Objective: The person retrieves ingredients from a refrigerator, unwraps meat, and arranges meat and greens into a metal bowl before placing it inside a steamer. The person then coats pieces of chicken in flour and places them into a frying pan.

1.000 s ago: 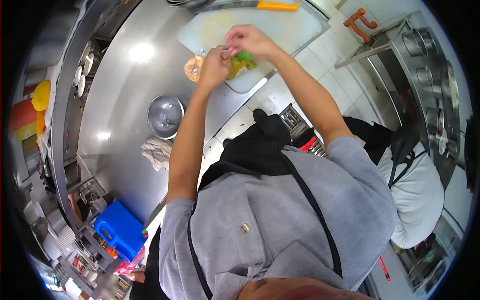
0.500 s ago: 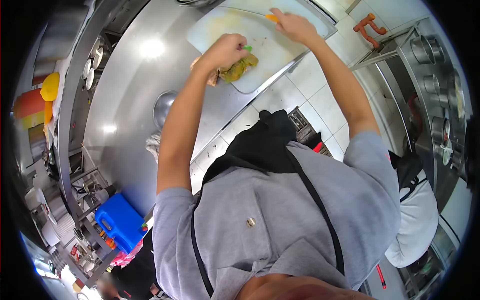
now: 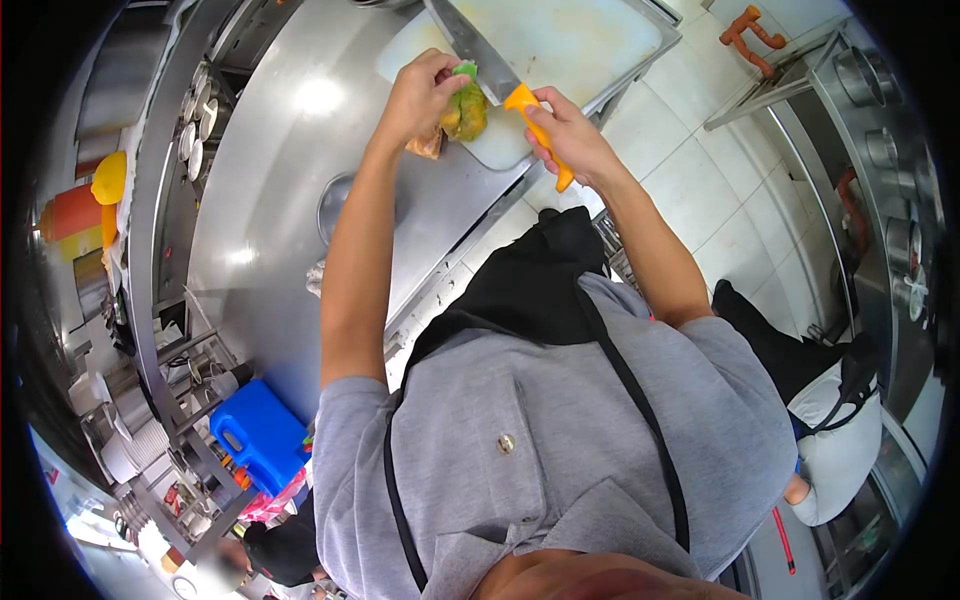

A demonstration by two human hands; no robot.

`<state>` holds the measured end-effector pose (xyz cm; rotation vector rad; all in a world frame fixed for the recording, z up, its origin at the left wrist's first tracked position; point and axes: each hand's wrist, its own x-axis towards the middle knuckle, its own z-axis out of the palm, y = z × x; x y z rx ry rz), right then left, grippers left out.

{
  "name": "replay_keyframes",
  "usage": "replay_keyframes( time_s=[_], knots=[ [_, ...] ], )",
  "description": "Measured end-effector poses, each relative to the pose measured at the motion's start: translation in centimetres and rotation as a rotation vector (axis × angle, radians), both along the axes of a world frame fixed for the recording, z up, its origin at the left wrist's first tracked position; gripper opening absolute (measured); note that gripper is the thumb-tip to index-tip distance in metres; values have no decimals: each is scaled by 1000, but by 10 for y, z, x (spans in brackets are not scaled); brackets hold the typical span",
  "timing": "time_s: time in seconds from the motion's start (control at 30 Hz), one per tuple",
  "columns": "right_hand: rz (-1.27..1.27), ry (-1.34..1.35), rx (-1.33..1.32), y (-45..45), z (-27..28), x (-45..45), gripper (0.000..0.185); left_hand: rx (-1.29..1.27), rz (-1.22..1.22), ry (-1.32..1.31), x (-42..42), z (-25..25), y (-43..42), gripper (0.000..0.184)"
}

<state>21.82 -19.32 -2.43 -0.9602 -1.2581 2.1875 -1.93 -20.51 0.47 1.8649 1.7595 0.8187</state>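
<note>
My left hand (image 3: 420,95) is closed on a piece of food (image 3: 465,115) with a yellow-green, moist-looking side and a bit of bright green at the top. Its exact kind is unclear. A brown, bread-like piece (image 3: 425,145) shows under that hand. My right hand (image 3: 572,140) is wrapped round the orange handle of a large kitchen knife (image 3: 482,52). The broad blade slants up and left, just right of the food; whether it touches cannot be told. Both hands are over the near left part of a white cutting board (image 3: 580,40).
The board lies on a steel counter (image 3: 270,180). A metal bowl (image 3: 335,205) is by my left forearm. A blue jug (image 3: 262,435) stands lower left. Pots (image 3: 860,75) sit on a rack at right. Another person's white garment (image 3: 845,455) shows behind me at right.
My right hand has come down and left with the knife, bringing its blade beside the food. My left hand has shifted slightly left and up, still on the food.
</note>
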Motion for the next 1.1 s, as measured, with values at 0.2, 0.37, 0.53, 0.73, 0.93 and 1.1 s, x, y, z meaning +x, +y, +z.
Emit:
replay_keyframes(
  time_s=[0.2,0.37,0.53,0.73,0.93,1.1],
  knots=[
    [67,-185,145,-47,8,23,28,82,-14,133,-1,-1,7,22],
    [137,-141,-59,-64,21,49,23,39,-40,198,3,4,7,20],
    [106,23,-31,-9,-9,-3,24,41,-69,207,15,11,12,18],
    [173,-65,-104,-63,19,52,20,64,-76,294,-2,16,19,18],
    [199,-42,-41,-26,-5,10,25,102,-122,287,8,5,16,19],
    [142,8,-53,-48,0,4,24,126,-80,349,0,8,24,20]
  ],
)
